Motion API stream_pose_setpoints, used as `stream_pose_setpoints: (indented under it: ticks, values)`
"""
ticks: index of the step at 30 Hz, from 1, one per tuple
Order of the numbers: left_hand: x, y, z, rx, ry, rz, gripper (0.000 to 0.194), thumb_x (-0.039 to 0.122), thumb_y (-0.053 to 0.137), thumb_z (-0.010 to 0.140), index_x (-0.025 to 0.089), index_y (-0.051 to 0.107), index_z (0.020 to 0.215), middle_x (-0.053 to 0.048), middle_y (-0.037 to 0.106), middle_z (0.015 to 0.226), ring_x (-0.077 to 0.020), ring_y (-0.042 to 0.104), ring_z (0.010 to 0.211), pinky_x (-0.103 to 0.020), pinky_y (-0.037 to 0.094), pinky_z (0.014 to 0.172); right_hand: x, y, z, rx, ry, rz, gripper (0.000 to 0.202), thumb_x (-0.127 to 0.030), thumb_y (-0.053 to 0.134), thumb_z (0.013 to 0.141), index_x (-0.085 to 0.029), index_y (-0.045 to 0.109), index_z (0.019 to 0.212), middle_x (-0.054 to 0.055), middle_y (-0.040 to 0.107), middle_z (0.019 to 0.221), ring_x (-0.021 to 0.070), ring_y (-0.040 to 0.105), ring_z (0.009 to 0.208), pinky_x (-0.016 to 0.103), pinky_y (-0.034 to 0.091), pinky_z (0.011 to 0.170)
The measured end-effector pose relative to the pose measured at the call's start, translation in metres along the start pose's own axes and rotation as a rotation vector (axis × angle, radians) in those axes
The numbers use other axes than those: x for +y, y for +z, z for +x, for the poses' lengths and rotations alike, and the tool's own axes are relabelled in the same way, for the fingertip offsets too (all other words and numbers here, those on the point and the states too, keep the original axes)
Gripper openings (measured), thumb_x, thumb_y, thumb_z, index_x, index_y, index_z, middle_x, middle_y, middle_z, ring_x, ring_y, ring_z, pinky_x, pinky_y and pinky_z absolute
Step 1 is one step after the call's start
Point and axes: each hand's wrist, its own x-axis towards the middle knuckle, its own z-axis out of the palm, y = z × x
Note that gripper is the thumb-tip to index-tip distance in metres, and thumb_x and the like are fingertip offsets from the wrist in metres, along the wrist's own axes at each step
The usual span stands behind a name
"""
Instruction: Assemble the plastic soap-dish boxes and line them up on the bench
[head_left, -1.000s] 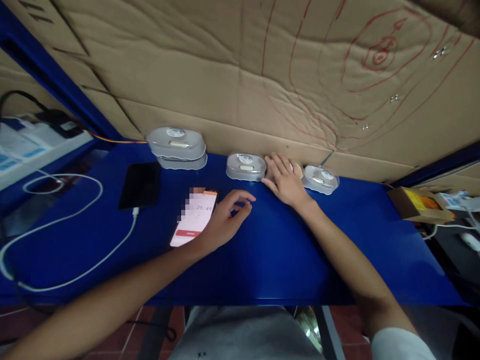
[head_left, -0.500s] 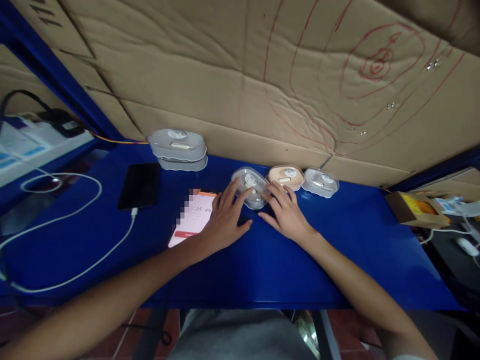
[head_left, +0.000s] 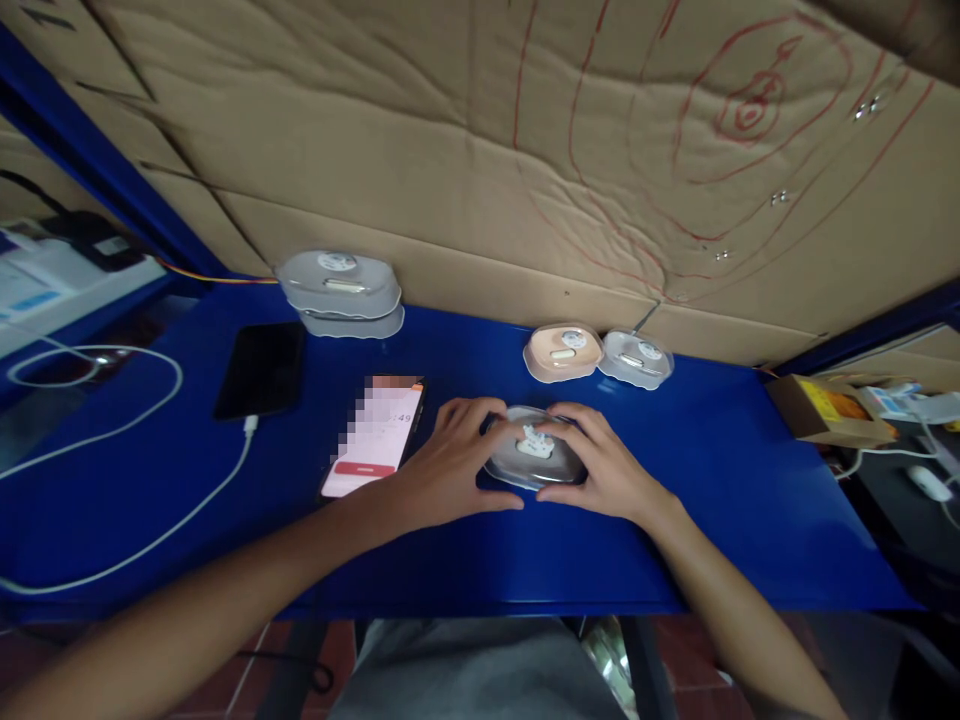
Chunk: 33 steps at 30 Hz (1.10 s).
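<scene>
A person's bare hands, the left hand [head_left: 459,455] and the right hand [head_left: 613,470], curve in from either side of a lidded grey container [head_left: 534,470] on a blue worktop [head_left: 592,560], fingers reaching over the lid and thumbs near its close edge. The hands are apart from each other with the container between them; how firmly either one grips cannot be told. The container lies to the right of a lit phone [head_left: 375,430], the nearer thumbs just in front of it. Its clear lid and thin, wavy rim suggest light, fairly stiff plastic, smooth enough to slip under dry fingertips and likely to flex or crack if squeezed hard across the top; the rounded ends, low by the rim, look like the surest hold. To the left of the lit phone is a dark phone [head_left: 261,370] on a white cable. Beyond the lit phone and to its right, a peach container [head_left: 541,362] and a second grey container [head_left: 628,374] sit side by side; behind it, grey containers [head_left: 345,300] stand stacked near a cardboard wall [head_left: 337,140].
</scene>
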Motion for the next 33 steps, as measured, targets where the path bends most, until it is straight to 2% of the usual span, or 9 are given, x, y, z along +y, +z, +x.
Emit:
stream_pose_setpoints:
  ticks: [3,7,11,14,17,20,27,30,33]
  values:
    - [-0.004,0.004,-0.001,-0.059,-0.023,-0.127,0.096,0.04,0.094,0.076,0.033,0.044,0.158,-0.017,0.036,0.17,-0.0456,0.037,0.155,-0.065,0.032,0.123,-0.004,-0.001,-0.002,-0.066,-0.003,0.076,0.079,-0.063,0.08,0.088,-0.027,0.052,0.153,0.017,0.055,0.152,0.0378,0.052,0.147,0.058,0.047,0.12]
    - [-0.01,0.004,0.001,-0.167,-0.058,-0.236,0.114,0.03,0.092,0.079,0.035,0.022,0.168,-0.017,0.04,0.171,-0.0425,0.038,0.157,-0.065,0.03,0.125,-0.002,0.004,-0.002,-0.034,0.005,0.249,0.062,-0.047,0.078,0.095,-0.028,0.055,0.149,0.016,0.055,0.154,0.0331,0.051,0.149,0.053,0.048,0.121]
    - [-0.012,0.0,0.001,-0.21,-0.125,-0.269,0.125,0.031,0.095,0.075,0.035,0.015,0.171,-0.017,0.035,0.175,-0.0444,0.036,0.158,-0.066,0.03,0.126,0.011,0.004,0.0,0.011,0.034,0.388,0.054,-0.045,0.074,0.098,-0.026,0.056,0.145,0.016,0.061,0.147,0.0286,0.062,0.138,0.047,0.053,0.115]
    - [-0.015,0.0,-0.002,-0.197,-0.117,-0.285,0.129,0.033,0.095,0.075,0.036,0.011,0.173,-0.017,0.029,0.178,-0.045,0.033,0.16,-0.066,0.032,0.125,0.021,0.002,0.0,0.043,0.069,0.342,0.05,-0.044,0.071,0.1,-0.025,0.057,0.144,0.016,0.062,0.147,0.0295,0.062,0.139,0.05,0.052,0.116]
    - [-0.018,0.0,-0.004,-0.23,-0.046,-0.265,0.125,0.032,0.093,0.078,0.037,0.012,0.173,-0.017,0.029,0.178,-0.0442,0.032,0.161,-0.066,0.029,0.127,0.027,0.002,-0.001,0.057,0.116,0.262,0.051,-0.045,0.07,0.1,-0.026,0.056,0.145,0.016,0.06,0.151,0.0311,0.058,0.143,0.054,0.049,0.119]
    - [-0.018,-0.003,-0.003,-0.259,-0.021,-0.241,0.117,0.029,0.092,0.08,0.037,0.02,0.172,-0.017,0.038,0.174,-0.0443,0.036,0.159,-0.068,0.027,0.126,0.032,0.003,-0.003,0.043,0.138,0.227,0.052,-0.044,0.069,0.101,-0.027,0.053,0.147,0.017,0.057,0.154,0.0315,0.055,0.147,0.056,0.048,0.12]
    - [-0.013,-0.011,-0.002,-0.201,0.035,-0.302,0.105,0.035,0.094,0.077,0.036,0.038,0.165,-0.014,0.057,0.158,-0.0415,0.05,0.148,-0.064,0.032,0.125,0.035,0.002,-0.007,0.027,0.235,0.024,0.044,-0.045,0.05,0.11,-0.03,0.051,0.152,0.014,0.051,0.164,0.0333,0.043,0.156,0.064,0.037,0.124]
    - [-0.012,-0.011,-0.001,-0.187,0.031,-0.318,0.1,0.04,0.093,0.078,0.035,0.04,0.164,-0.014,0.058,0.157,-0.0404,0.052,0.147,-0.063,0.032,0.125,0.029,0.003,-0.006,0.023,0.174,0.01,0.046,-0.048,0.043,0.112,-0.031,0.053,0.153,0.013,0.051,0.164,0.0333,0.043,0.156,0.062,0.037,0.124]
    - [-0.009,-0.01,0.001,-0.158,-0.017,-0.324,0.097,0.047,0.091,0.08,0.033,0.041,0.163,-0.015,0.055,0.161,-0.0405,0.051,0.148,-0.061,0.035,0.123,0.015,0.003,-0.005,0.022,0.022,0.019,0.051,-0.061,0.049,0.108,-0.03,0.06,0.147,0.013,0.057,0.158,0.035,0.047,0.153,0.061,0.035,0.124]
